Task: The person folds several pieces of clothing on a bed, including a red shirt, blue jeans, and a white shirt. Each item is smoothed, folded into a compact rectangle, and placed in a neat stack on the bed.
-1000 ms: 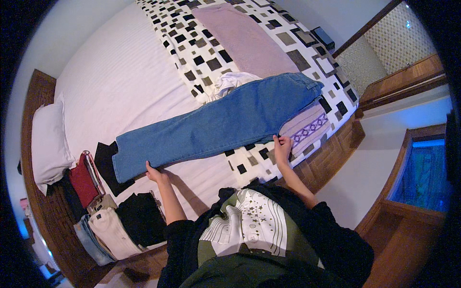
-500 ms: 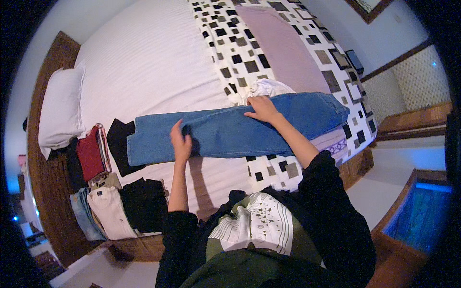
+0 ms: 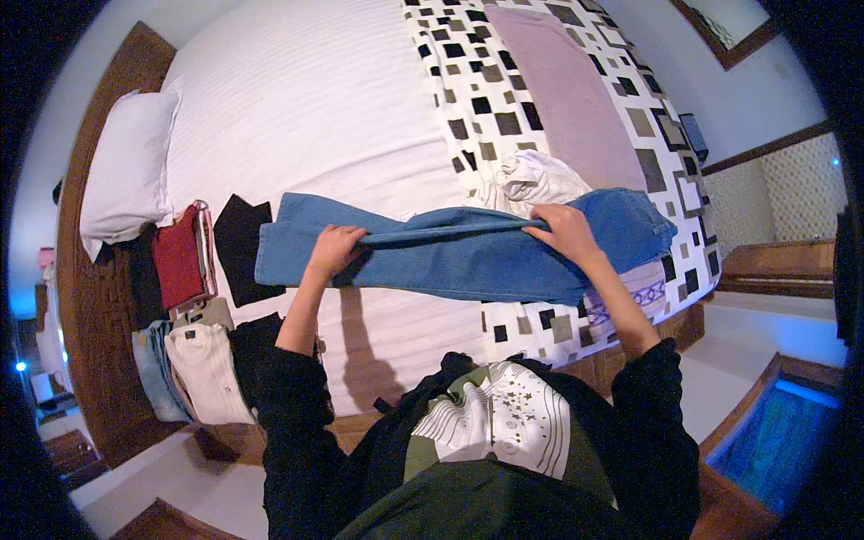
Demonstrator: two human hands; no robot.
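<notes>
A pair of blue jeans (image 3: pixel 432 265) lies lengthwise across the near side of the bed, leg ends to the left and waist to the right. My left hand (image 3: pixel 335 250) pinches the denim toward the leg ends, fingers closed on it. Nearer the waist, my right hand (image 3: pixel 565 232) grips the same cloth. Between both hands the fabric is drawn up into a long raised ridge. A crumpled white cloth (image 3: pixel 540 178) sits just beyond my right hand, and a lilac patterned cloth (image 3: pixel 625 292) shows partly from under the jeans.
Folded clothes stand at the left: a red stack (image 3: pixel 178 261), a black garment (image 3: pixel 241 252), and a cream top (image 3: pixel 209 373). A white pillow (image 3: pixel 130 171) rests by the wooden headboard (image 3: pixel 94 297). A pink cloth (image 3: pixel 567 90) lies over the checked bedcover (image 3: pixel 481 103).
My left hand, earlier held with fingers apart over the jeans, now grips the denim. The right hand has also closed on it, and the cloth between them has risen into a ridge.
</notes>
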